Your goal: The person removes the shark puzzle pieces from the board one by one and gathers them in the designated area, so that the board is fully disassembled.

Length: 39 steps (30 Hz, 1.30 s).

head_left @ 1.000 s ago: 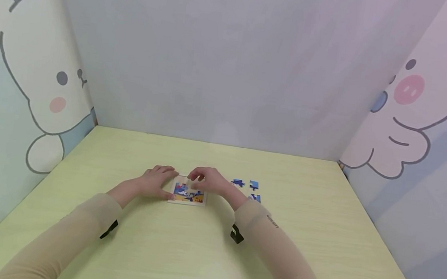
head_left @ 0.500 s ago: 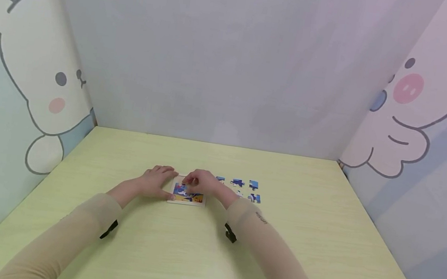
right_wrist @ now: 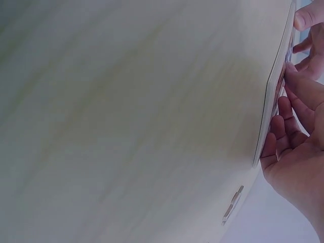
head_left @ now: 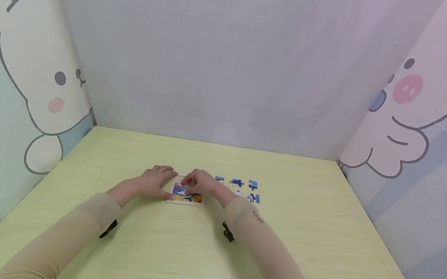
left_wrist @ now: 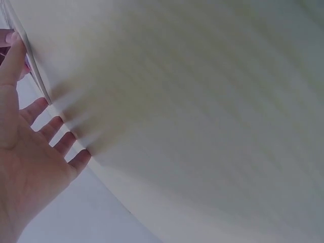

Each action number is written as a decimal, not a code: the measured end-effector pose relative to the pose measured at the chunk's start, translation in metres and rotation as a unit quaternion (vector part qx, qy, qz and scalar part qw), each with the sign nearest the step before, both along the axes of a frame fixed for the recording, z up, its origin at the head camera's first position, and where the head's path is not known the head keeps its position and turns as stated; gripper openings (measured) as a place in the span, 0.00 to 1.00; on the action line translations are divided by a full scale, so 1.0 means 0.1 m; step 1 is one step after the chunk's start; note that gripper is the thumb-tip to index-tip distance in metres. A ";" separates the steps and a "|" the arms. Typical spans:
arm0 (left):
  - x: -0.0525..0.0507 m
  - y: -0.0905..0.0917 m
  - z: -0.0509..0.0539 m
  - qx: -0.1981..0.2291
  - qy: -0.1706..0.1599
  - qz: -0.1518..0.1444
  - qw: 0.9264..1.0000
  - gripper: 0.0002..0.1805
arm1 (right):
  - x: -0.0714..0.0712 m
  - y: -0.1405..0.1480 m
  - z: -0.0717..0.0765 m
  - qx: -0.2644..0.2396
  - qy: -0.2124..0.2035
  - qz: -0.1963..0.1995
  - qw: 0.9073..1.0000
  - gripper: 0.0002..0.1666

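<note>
A small jigsaw puzzle in a pale wooden frame (head_left: 185, 203) lies on the table, its blue and yellow sea picture partly filled in. My left hand (head_left: 155, 182) rests spread along the frame's left side, thumb at the near corner and fingertips at the far one. In the left wrist view its fingers (left_wrist: 61, 144) look nearly straight. Over the board, my right hand (head_left: 201, 182) has thumb and fingers drawn together on a puzzle piece, mostly hidden by the fingers. In the right wrist view the thumb (right_wrist: 298, 86) touches the board's surface.
Loose puzzle pieces lie right of the frame, including a blue one (head_left: 253, 185), a dark blue one (head_left: 236, 183) and a nearer one (head_left: 254, 198). The light yellow table (head_left: 192, 256) ends at a pale curtain (head_left: 224, 65) behind.
My right hand has moved left and down onto the board, its thumb and fingers coming closer together. Another loose piece shows beside it. The left hand stays in place.
</note>
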State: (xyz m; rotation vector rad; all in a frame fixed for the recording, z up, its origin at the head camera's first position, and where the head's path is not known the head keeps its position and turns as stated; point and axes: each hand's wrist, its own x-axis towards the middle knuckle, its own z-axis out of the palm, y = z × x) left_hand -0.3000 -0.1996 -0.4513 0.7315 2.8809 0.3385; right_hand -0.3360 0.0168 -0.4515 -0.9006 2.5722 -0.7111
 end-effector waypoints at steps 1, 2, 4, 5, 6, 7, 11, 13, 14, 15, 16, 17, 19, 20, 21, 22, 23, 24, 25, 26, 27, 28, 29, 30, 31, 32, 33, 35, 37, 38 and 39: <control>0.00 0.00 0.00 0.000 0.000 0.000 1.000 0.48 | 0.01 0.00 0.01 0.000 0.000 0.001 1.000 0.18; 0.00 0.00 -0.01 0.000 -0.001 0.001 1.000 0.48 | 0.01 -0.01 0.02 0.001 -0.001 0.001 1.000 0.18; 0.00 0.00 -0.01 0.003 -0.002 0.000 1.000 0.49 | 0.02 -0.01 0.03 -0.001 -0.001 0.003 1.000 0.17; 0.00 0.00 -0.01 0.005 -0.003 0.000 1.000 0.49 | 0.02 -0.01 0.03 -0.002 0.000 0.003 1.000 0.17; 0.00 0.00 -0.01 0.006 -0.003 0.000 1.000 0.49 | 0.02 -0.01 0.03 -0.005 0.000 0.004 1.000 0.17; 0.00 0.00 -0.01 0.008 -0.004 -0.001 1.000 0.48 | 0.02 -0.01 0.03 -0.007 0.000 0.003 1.000 0.17; 0.00 0.00 -0.01 0.008 -0.003 -0.001 1.000 0.48 | 0.01 0.00 0.03 -0.023 -0.011 -0.001 1.000 0.15; 0.00 0.01 -0.01 0.007 -0.002 -0.001 1.000 0.48 | 0.01 0.01 0.02 -0.034 -0.020 -0.004 0.999 0.13; 0.01 0.01 0.00 0.008 -0.002 -0.001 1.000 0.48 | 0.01 0.01 0.02 -0.038 -0.024 -0.004 0.999 0.12; 0.01 0.01 0.00 0.008 -0.003 0.000 1.000 0.48 | 0.01 0.01 0.02 -0.043 -0.026 -0.005 0.999 0.11; 0.01 0.01 0.00 0.009 -0.003 -0.001 1.000 0.48 | 0.01 0.01 0.02 -0.047 -0.026 -0.005 0.999 0.10; 0.01 0.01 0.00 0.009 -0.004 0.000 1.000 0.48 | 0.01 0.01 0.02 -0.051 -0.025 -0.005 0.998 0.09; 0.01 0.01 0.00 0.008 -0.003 -0.001 1.000 0.48 | 0.01 0.00 0.03 -0.055 -0.020 -0.004 0.998 0.07; 0.01 0.00 0.00 0.007 -0.002 -0.001 1.000 0.48 | 0.02 -0.01 0.03 -0.056 -0.016 -0.004 0.998 0.06; 0.01 0.00 0.00 0.006 -0.001 -0.002 1.000 0.48 | 0.02 -0.01 0.03 -0.058 -0.015 -0.005 0.998 0.06; 0.00 0.00 -0.01 0.005 0.000 -0.002 1.000 0.48 | 0.02 -0.01 0.03 -0.059 -0.012 -0.006 0.998 0.05; 0.00 0.00 -0.01 0.005 0.002 -0.003 1.000 0.48 | 0.02 -0.02 0.03 -0.059 -0.011 -0.006 0.998 0.05; 0.00 0.00 -0.02 0.005 0.003 -0.003 1.000 0.48 | 0.02 -0.02 0.03 -0.060 -0.009 -0.007 0.998 0.05; -0.01 0.00 -0.02 0.006 0.003 -0.003 1.000 0.48 | 0.03 -0.02 0.02 -0.062 -0.008 -0.008 0.998 0.05; -0.01 -0.01 -0.02 0.007 0.003 -0.004 1.000 0.48 | 0.03 -0.02 0.02 -0.062 -0.007 -0.009 0.998 0.05; -0.01 -0.01 -0.02 0.008 0.003 -0.003 1.000 0.48 | 0.03 -0.02 0.02 -0.064 -0.006 -0.011 0.998 0.06; -0.01 -0.01 -0.02 0.009 0.003 -0.004 1.000 0.48 | 0.03 -0.02 0.03 -0.066 -0.006 -0.012 0.998 0.06; -0.01 0.00 -0.02 0.010 0.002 -0.003 1.000 0.48 | 0.03 -0.01 0.03 -0.068 -0.006 -0.014 0.998 0.06; -0.01 0.00 -0.01 0.009 0.004 -0.004 1.000 0.48 | 0.04 -0.01 0.03 -0.070 -0.007 -0.017 0.997 0.06; 0.00 0.00 -0.01 0.009 0.005 -0.005 1.000 0.48 | 0.04 0.00 0.04 -0.071 -0.007 -0.019 0.997 0.07; 0.00 0.00 -0.01 0.008 0.007 -0.005 1.000 0.48 | 0.04 0.01 0.05 -0.072 -0.007 -0.021 0.997 0.07; 0.00 0.00 -0.01 0.007 0.008 -0.005 1.000 0.48 | 0.05 0.02 0.07 -0.072 -0.007 -0.023 0.997 0.07; 0.00 0.00 0.00 0.002 0.009 -0.004 1.000 0.48 | 0.05 0.05 0.10 -0.068 -0.005 -0.025 0.997 0.07; 0.00 0.00 0.00 0.000 0.009 -0.004 1.000 0.47 | 0.05 0.08 0.14 -0.064 -0.003 -0.022 0.998 0.07; 0.00 0.01 0.01 -0.001 0.008 -0.004 1.000 0.47 | 0.05 0.10 0.17 -0.064 -0.001 -0.020 0.998 0.07; 0.01 0.01 0.01 -0.001 0.006 -0.003 1.000 0.47 | 0.05 0.12 0.19 -0.063 0.000 -0.017 0.998 0.07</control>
